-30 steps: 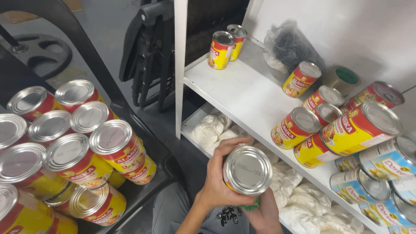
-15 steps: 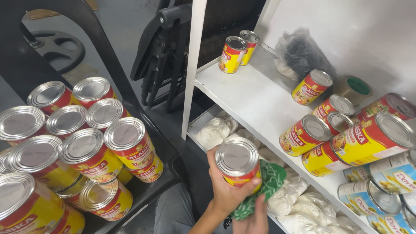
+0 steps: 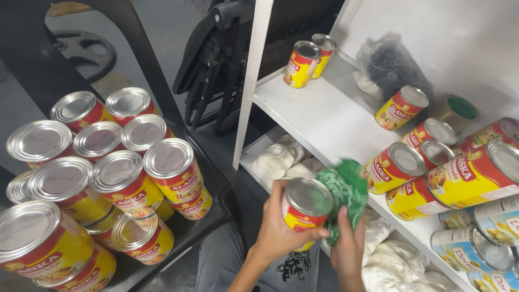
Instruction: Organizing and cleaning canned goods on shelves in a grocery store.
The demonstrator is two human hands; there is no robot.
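At 6 o'clock of view, low and centre: gripping one can [image 3: 305,208] w/ left hand [image 3: 275,232], fingers wrapped round the side wall, lid tipped toward 1 o'clock. Pressing green cloth [image 3: 343,189] against the can's right flank w/ right hand [image 3: 348,249], fingertips closed on the cloth. Hands close together, both clamped: left on can, right on cloth, cloth touching can.

Step in hand, by judgement: wiping the can's side, mid-wipe, held off the shelf in front of the body. Cloth blurred, so prob. in motion; cannot tell direction.

Next move calls for (judgement only): firm left grip so the can doesn't spin out, turning it to bring the unwiped wall under the cloth, keeping the cloth bunched and off the lid rim.

Look of can: short cylinder, plain silver ribbed lid, red-and-yellow paper label. No dents seen on the visible side; far side and base hidden by fingers and cloth.

Surroundings: at 9 o'clock, stacked cans [image 3: 124,178] of same kind, upright, two layers, touching one another, on a black seat-like surface [image 3: 208,216]. At 3 o'clock, more such cans lying on their sides [image 3: 392,167] on white shelf [image 3: 319,113], w/ two upright [image 3: 300,65] at 12 o'clock near its back. Lower shelf at 5 o'clock: white bags [image 3: 281,159]. Also noted a dark plastic bag [image 3: 392,65] at 1 o'clock.
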